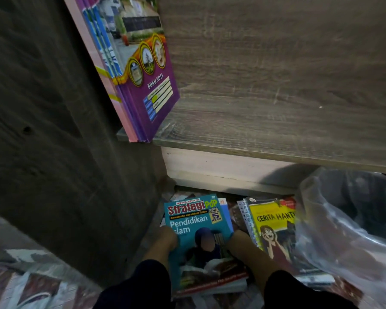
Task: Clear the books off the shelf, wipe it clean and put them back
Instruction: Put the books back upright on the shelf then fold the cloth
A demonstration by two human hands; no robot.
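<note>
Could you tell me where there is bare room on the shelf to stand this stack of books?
The shelf board lies bare from the purple notebooks leaning at its left end across to the right edge of view. The floor below is crowded: the left hand and right hand grip the teal workbook beside the yellow storybook and a plastic bag.

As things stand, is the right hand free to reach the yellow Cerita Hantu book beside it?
Probably not straight away. The right hand is gripping the teal Strategi PdP book together with the left hand. The Cerita Hantu book lies uncovered right next to it, so once it lets go the way looks open.
</note>
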